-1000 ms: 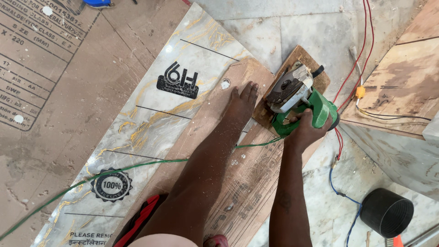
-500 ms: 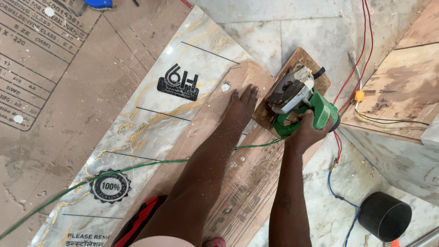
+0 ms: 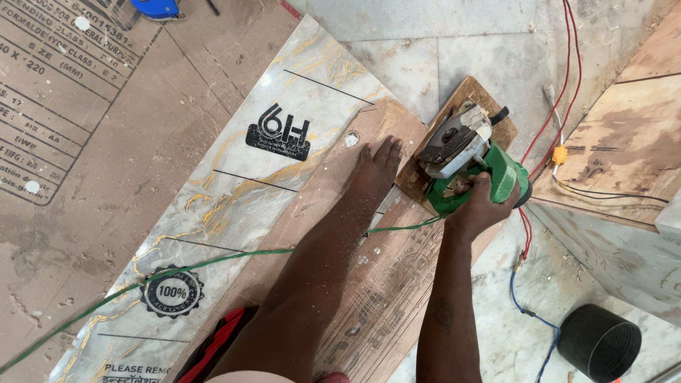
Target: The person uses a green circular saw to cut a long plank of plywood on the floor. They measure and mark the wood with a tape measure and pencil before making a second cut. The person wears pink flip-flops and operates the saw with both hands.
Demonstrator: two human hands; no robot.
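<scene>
The right hand [image 3: 477, 206] is closed around the green handle of the saw [image 3: 468, 159], which sits on the far end of the brown board [image 3: 397, 276], toward 1 o'clock from the person. The saw's grey blade guard faces 11 o'clock, and its wooden base plate lies flat on the board. A bare foot [image 3: 372, 174], not a hand, presses on the board just beside the saw at its 9 o'clock side, toes touching the base plate edge. The left hand is out of view. A green cord [image 3: 213, 262] runs from the saw toward 8 o'clock across the marble-patterned sheet [image 3: 234, 191], which lies under the board. Red wires [image 3: 567, 78] hang at 2 o'clock. A black cylinder [image 3: 599, 344] lies on the floor [image 3: 496, 50] at 4 o'clock, well apart.
</scene>
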